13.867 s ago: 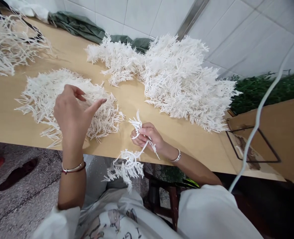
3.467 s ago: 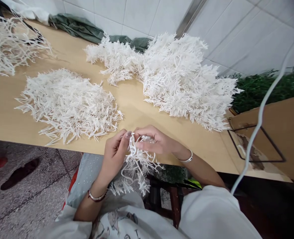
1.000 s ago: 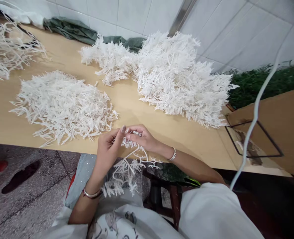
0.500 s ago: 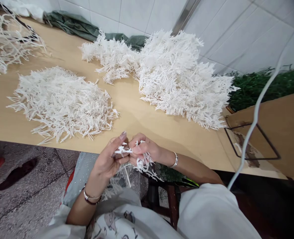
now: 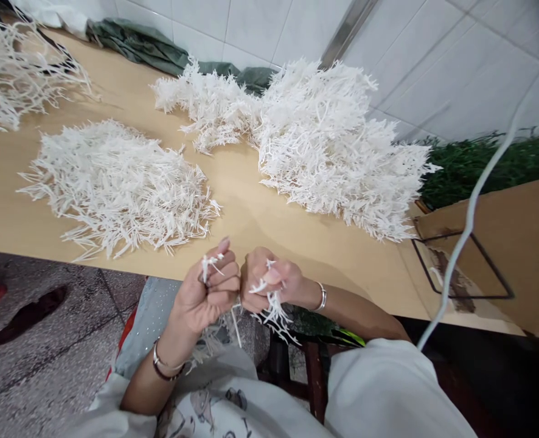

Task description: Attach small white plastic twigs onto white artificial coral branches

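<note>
My left hand (image 5: pixel 212 286) is curled closed, with a small white plastic sprig (image 5: pixel 212 264) showing between thumb and fingers. Right beside it, my right hand (image 5: pixel 267 280) grips a bunch of white branching plastic sprigs (image 5: pixel 276 310) whose ends hang below the fist. Both hands are just off the table's front edge, above my lap. More pale sprigs (image 5: pixel 212 337) lie on my lap, partly hidden under the hands. On the table, a heap of white sprigs (image 5: pixel 118 188) spreads at the left, and a larger, bushier heap (image 5: pixel 333 146) stands at the right.
Pale looped plastic strands (image 5: pixel 18 73) lie at the table's far left. Dark green cloth (image 5: pixel 142 45) runs along the tiled wall. At right are a cardboard box (image 5: pixel 516 237), green foliage (image 5: pixel 493 158) and a hanging white cable (image 5: pixel 468 213). A dark stool (image 5: pixel 314 371) stands below.
My hands have drawn slightly apart and closed into fists. The white piece that spanned them is now parted, with a small sprig in the left hand and the bunch in the right.
</note>
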A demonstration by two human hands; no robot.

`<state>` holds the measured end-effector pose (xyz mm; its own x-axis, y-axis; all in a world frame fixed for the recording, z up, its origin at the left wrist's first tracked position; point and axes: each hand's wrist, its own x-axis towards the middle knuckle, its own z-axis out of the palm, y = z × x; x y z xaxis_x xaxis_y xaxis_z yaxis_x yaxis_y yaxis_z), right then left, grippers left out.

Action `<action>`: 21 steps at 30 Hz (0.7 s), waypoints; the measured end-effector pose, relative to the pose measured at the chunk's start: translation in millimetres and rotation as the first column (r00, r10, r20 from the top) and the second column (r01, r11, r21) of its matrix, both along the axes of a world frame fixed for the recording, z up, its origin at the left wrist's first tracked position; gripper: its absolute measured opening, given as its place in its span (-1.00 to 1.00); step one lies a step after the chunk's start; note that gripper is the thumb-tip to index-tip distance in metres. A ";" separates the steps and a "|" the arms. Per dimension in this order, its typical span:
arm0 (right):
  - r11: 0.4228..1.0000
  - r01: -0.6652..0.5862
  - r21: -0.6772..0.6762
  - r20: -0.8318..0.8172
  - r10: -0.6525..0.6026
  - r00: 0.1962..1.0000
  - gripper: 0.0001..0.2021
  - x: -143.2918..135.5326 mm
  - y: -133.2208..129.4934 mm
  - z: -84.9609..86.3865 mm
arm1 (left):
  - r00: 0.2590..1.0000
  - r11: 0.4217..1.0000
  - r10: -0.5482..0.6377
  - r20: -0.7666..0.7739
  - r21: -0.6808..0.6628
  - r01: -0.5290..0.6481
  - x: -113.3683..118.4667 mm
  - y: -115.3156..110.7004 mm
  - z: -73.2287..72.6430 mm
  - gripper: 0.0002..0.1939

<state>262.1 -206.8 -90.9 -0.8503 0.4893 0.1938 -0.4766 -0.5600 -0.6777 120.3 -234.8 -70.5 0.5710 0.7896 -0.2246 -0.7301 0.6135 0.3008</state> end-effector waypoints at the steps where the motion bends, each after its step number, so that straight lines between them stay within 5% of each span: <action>1: 1.000 0.017 0.021 -0.016 -0.016 1.000 -0.56 -0.2 0.7 1.2 | 0.999 0.999 0.041 -0.011 0.024 -0.041 -2.3 0.1 0.2 -0.46; 5: 0.989 0.134 0.067 0.026 -0.136 0.990 -0.60 -0.1 6.2 6.8 | 0.896 0.929 0.328 -0.300 0.275 -0.249 -13.3 10.3 0.7 -0.50; 8: 0.972 0.206 0.114 0.080 -0.216 0.973 -0.65 2.3 13.9 6.6 | 0.535 0.758 0.637 -0.555 0.577 -0.304 -25.1 30.3 5.7 -0.51; 13: 0.970 0.227 0.088 0.167 -0.239 0.957 -0.71 5.8 23.8 4.2 | -0.048 0.551 0.834 -0.549 0.831 0.076 -51.0 69.3 29.1 -0.43; 15: 0.963 0.260 0.071 0.224 -0.269 0.937 -0.74 5.2 24.3 5.5 | -0.304 0.537 0.824 -0.479 0.830 0.148 -60.4 80.7 36.5 -0.41; 17: 0.948 0.315 0.039 0.273 -0.313 0.909 -0.76 4.2 24.0 7.5 | -0.483 0.562 0.763 -0.429 0.810 0.167 -67.4 88.4 39.1 -0.42; 21: 0.924 0.376 -0.070 0.320 -0.336 0.886 -0.79 3.7 24.8 9.3 | -0.591 0.608 0.691 -0.417 0.777 0.162 -72.6 94.6 34.7 -0.53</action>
<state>265.8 -182.0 -81.6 -0.6222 0.7731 -0.1230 -0.4482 -0.4806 -0.7538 47.7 -140.2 -35.7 -0.3867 0.7865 0.4815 0.7685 -0.0137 0.6397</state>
